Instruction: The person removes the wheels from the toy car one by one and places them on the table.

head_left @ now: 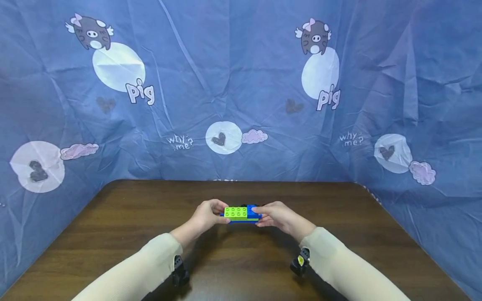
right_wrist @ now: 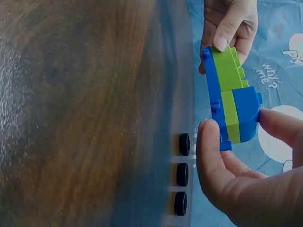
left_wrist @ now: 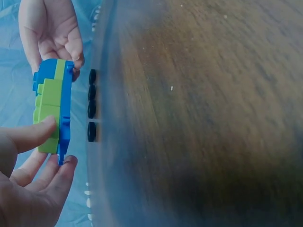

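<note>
Both hands hold a toy brick car body (head_left: pixel 235 213) above the table, near its far side. Lime-green studded bricks (right_wrist: pixel 226 75) sit on a long blue base (right_wrist: pixel 213 87) that has small pegs along its side. At the right end a rounded blue brick (right_wrist: pixel 247 113) rests on a green layer. My left hand (head_left: pixel 205 216) grips the left end, its thumb on the green side and fingers beneath. With thumb and fingers, my right hand (head_left: pixel 280 215) pinches the other end, from the rounded blue brick to the base.
Several black toy wheels (left_wrist: pixel 92 109) stand in a row on the brown wooden table (head_left: pixel 150 209), near its far edge and beyond the car body. Behind the table hangs a blue cloth (head_left: pixel 241 83) printed with pigs and hearts.
</note>
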The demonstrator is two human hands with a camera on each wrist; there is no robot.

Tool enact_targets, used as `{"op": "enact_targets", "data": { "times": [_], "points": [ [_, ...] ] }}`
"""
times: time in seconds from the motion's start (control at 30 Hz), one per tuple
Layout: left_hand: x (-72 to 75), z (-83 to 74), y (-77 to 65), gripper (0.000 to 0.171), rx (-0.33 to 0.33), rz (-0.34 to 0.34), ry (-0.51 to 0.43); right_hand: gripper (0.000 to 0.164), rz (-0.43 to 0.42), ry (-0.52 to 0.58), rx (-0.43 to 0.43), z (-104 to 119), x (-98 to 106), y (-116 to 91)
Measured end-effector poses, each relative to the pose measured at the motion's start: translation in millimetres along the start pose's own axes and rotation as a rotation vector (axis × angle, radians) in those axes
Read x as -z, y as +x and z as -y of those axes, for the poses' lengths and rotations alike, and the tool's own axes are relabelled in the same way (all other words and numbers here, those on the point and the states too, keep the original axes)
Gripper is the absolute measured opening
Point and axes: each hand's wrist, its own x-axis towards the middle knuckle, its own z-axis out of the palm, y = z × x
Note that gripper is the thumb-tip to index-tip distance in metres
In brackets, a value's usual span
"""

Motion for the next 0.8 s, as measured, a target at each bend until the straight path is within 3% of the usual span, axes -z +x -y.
{"op": "enact_targets", "data": {
  "times": [0.2,0.47,0.8],
  "points": [
    [-1.6,7.2,1.2,0.031,0.035,0.016,0.027,0.058,-0.017,-0.077,0.008,-6.6,-3.1,2.2],
    [-5.3,11.9,-6.5,0.032,0.082,0.042,0.067,0.046,0.02,-0.25,0.014,-21.2,0.3,8.1],
    [-7.4,7.0,-11.4,0.031,0.114,0.061,0.087,0.036,-0.053,-0.321,0.001,-19.8,-5.7,-1.8]
  ]
}}
